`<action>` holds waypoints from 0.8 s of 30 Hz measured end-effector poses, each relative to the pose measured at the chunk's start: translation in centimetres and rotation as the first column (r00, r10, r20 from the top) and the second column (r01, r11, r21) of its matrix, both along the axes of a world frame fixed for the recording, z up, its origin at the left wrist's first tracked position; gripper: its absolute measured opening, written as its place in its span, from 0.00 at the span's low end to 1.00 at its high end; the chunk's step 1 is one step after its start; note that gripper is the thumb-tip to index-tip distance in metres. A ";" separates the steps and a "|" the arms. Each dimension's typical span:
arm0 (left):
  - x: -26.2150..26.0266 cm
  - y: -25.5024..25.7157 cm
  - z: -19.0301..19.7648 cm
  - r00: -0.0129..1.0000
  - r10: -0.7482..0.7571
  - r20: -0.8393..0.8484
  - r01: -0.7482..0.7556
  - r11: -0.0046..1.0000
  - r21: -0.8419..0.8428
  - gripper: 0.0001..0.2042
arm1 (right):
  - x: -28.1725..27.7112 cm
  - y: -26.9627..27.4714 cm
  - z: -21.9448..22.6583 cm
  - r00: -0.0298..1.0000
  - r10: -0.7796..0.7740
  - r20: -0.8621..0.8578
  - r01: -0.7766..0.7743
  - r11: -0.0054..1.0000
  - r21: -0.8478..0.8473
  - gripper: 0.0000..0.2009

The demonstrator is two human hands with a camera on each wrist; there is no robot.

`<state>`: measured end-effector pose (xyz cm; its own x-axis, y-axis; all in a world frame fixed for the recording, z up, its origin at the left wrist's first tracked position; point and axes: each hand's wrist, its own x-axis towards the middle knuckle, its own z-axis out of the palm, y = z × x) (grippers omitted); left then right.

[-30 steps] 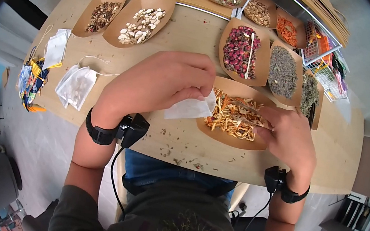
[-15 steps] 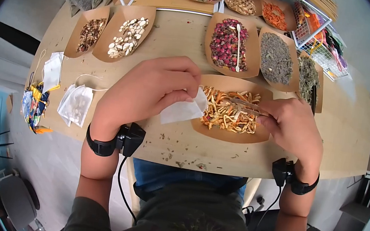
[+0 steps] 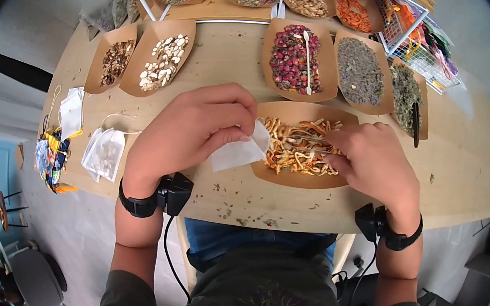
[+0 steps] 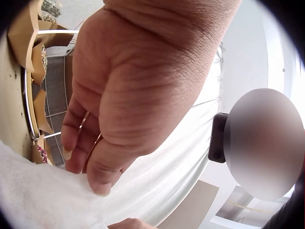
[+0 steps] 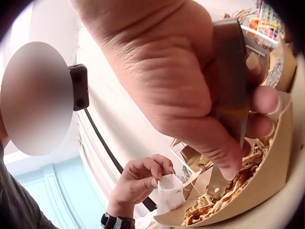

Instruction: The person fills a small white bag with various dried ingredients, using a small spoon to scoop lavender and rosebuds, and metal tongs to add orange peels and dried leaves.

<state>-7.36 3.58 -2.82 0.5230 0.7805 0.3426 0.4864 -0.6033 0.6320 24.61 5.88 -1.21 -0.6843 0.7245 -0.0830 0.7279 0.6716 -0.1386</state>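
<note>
My left hand (image 3: 199, 124) pinches the edge of a small white pouch (image 3: 233, 153) between thumb and fingers. The pouch hangs at the left end of a brown paper tray (image 3: 298, 181), its mouth showing in the right wrist view. Dried yellow-orange strips (image 3: 286, 152) fill this tray. Over its right end, my right hand (image 3: 378, 162) grips metal tongs (image 5: 231, 71), whose arms reach in among the strips. Hand and strips hide part of the tongs.
Paper trays of dried rosebuds (image 3: 294, 50), grey-purple buds (image 3: 359, 72) and white slices (image 3: 164, 60) stand behind. White filled pouches (image 3: 104, 155) lie at left. A white-framed shelf (image 3: 226, 20) runs along the back, near a wire basket (image 3: 427, 56). Crumbs dot the front edge.
The head view has shifted. My right hand has moved a little left over the tray with the tongs. My left hand keeps its hold on the pouch by the tray's left end.
</note>
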 end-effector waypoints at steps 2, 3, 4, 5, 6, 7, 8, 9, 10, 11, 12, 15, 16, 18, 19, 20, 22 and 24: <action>-0.1 -0.1 0.0 1.000 0.005 0.002 -0.005 1.000 0.002 0.05 | 0.1 -0.3 0.4 0.998 -0.020 -0.056 0.021 1.000 0.007 0.06; 0.0 -0.1 0.0 1.000 0.003 0.003 -0.003 1.000 0.000 0.05 | 0.3 -0.3 0.4 0.998 -0.016 -0.054 0.016 1.000 0.007 0.06; 0.0 -0.1 0.0 1.000 0.000 0.004 0.000 1.000 -0.001 0.05 | 0.5 -0.2 0.3 0.998 -0.014 -0.055 0.015 1.000 0.006 0.05; 0.0 -0.1 0.0 1.000 0.002 0.005 -0.002 1.000 -0.002 0.05 | 0.8 -0.2 0.2 0.998 -0.013 -0.057 0.013 1.000 0.005 0.05; 0.0 -0.1 0.0 1.000 -0.003 0.007 0.003 1.000 0.002 0.05 | 1.1 -0.2 0.3 0.998 -0.011 -0.057 0.011 1.000 0.005 0.05; 0.0 -0.1 0.0 1.000 -0.008 0.009 0.007 1.000 0.007 0.05 | 1.4 -0.1 0.5 0.998 -0.026 -0.059 0.025 1.000 -0.004 0.06; -0.1 -0.1 0.0 1.000 -0.005 0.010 0.004 1.000 0.007 0.05 | 1.6 -0.1 0.7 0.997 -0.040 -0.060 0.040 0.999 -0.014 0.07; -0.1 0.0 -0.1 1.000 -0.007 0.009 0.007 1.000 0.006 0.05 | 1.7 -0.2 1.0 0.997 -0.038 -0.060 0.037 0.999 -0.014 0.07; -0.1 0.0 -0.1 1.000 -0.010 0.008 0.010 1.000 0.005 0.05 | 1.8 -0.3 1.2 0.990 -0.035 -0.136 0.033 0.999 -0.016 0.08; -0.1 0.0 -0.1 1.000 -0.008 0.007 0.008 1.000 0.006 0.05 | 1.9 -0.4 1.5 0.977 -0.033 -0.211 0.030 0.999 -0.019 0.10; 0.0 0.0 -0.1 1.000 -0.011 0.014 0.011 1.000 0.008 0.05 | 2.0 -0.4 1.7 0.977 -0.030 -0.213 0.027 0.999 -0.018 0.10; -0.1 0.0 -0.1 1.000 -0.013 0.025 0.013 1.000 0.009 0.05 | 1.9 -0.5 2.3 0.973 -0.027 -0.229 0.020 0.999 -0.032 0.11; -0.1 0.0 -0.2 0.999 -0.013 0.033 0.013 1.000 0.005 0.05 | 1.8 -0.6 2.5 0.969 -0.010 -0.246 0.004 1.000 -0.026 0.11; -0.1 0.0 -0.2 0.999 -0.015 0.040 0.015 1.000 0.001 0.06 | 1.3 -0.6 3.1 0.963 0.012 -0.270 -0.018 1.000 -0.022 0.11; -0.1 0.0 -0.2 0.998 -0.022 0.053 0.022 1.000 -0.003 0.06 | 1.0 -0.6 3.5 0.956 0.038 -0.291 -0.051 0.998 -0.038 0.10; 0.0 0.0 -0.2 0.999 -0.022 0.047 0.022 1.000 -0.004 0.06 | 0.8 -0.7 3.8 0.948 0.061 -0.311 -0.081 0.995 -0.053 0.10; 0.1 0.0 -0.2 0.998 -0.027 0.056 0.027 1.000 -0.010 0.06 | 0.1 -0.2 4.1 0.956 0.103 -0.276 -0.114 0.993 -0.025 0.11; 0.1 0.0 0.0 0.998 -0.030 0.057 0.031 1.000 -0.006 0.06 | -0.7 0.0 4.3 0.961 0.144 -0.236 -0.147 0.989 0.003 0.13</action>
